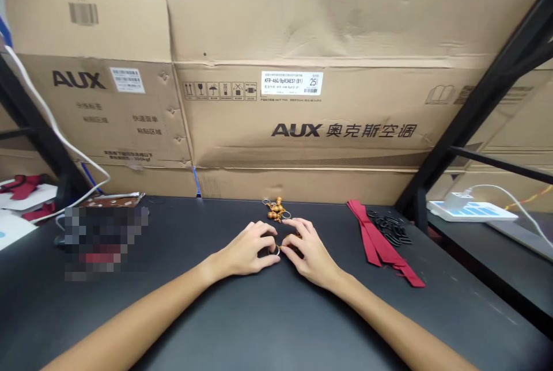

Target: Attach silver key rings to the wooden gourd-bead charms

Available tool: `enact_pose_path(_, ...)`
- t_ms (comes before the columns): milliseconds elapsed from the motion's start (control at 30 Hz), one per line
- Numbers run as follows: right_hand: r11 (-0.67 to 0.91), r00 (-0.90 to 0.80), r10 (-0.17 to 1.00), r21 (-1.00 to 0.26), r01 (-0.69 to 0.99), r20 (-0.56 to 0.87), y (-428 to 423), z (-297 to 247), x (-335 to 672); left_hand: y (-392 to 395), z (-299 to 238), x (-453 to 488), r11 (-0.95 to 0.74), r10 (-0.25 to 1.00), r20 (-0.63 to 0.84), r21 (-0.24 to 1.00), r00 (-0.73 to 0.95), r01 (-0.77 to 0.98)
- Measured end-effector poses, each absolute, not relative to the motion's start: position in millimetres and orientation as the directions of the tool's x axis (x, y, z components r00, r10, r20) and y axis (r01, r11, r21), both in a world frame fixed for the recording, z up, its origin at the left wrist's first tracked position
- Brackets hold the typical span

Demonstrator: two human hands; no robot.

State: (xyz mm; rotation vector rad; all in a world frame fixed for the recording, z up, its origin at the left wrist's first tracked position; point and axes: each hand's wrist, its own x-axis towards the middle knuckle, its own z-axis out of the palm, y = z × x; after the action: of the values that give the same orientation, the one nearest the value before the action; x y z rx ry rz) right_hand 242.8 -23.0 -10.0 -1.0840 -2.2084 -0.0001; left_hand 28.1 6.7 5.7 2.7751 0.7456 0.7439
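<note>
Just below the middle of the frame, the ring (277, 250) sits at the left hand's (253, 249) fingertips, pinched between thumb and finger, its long axis and facing too small to tell. The right hand (309, 253) curls its fingertips just right of it, whether gripping I cannot tell, and both partly hide it. Charms (275, 209) lie just above on the worktop (242, 325), red straps (384, 247) and black loops (391, 228) at right.

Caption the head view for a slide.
Left hand and right hand meet at a small silvery ring; brown beaded keyrings lie beyond, red strips to the right.
</note>
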Motion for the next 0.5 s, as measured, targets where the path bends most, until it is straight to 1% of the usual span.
enact_pose_path(200, 0.641, -0.428, 0.713, -0.269, 0.718, 0.556, -21.4, -10.7, 241.9, 5.5, 7.2, 29.0, -0.856, 0.516, 0.439, 0.238, 0.736, 0.458)
enact_pose_path(500, 0.632, -0.42, 0.711, -0.25, 0.734, 0.563, -22.1, -10.0, 241.1, 7.6, 4.5, 27.6, -0.84, 0.542, 0.415, 0.272, 0.73, 0.469)
